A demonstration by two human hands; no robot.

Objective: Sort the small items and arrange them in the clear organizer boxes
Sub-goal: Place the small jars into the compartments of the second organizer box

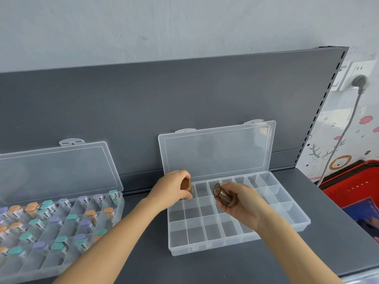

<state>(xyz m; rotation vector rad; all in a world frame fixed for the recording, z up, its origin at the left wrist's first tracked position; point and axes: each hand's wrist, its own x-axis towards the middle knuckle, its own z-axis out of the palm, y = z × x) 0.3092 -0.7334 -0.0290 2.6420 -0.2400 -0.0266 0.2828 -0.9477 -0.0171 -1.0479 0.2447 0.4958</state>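
A clear organizer box (238,240) lies open on the grey shelf, its lid (217,148) leaning on the back panel and its compartments bare. My left hand (174,188) grips a small brown item (185,184) over the box's back-left corner compartment. My right hand (240,203) holds a smoky-brown translucent cup-like piece (221,194) tilted on its side above the box's middle. A second open organizer box (61,263) at the left holds several small bottles with teal, orange and purple caps (72,217).
The grey shelf (143,259) has a tall grey back panel (164,103). A red basket (352,191) stands at the right, next to a wall socket with a plugged-in grey cable (359,83).
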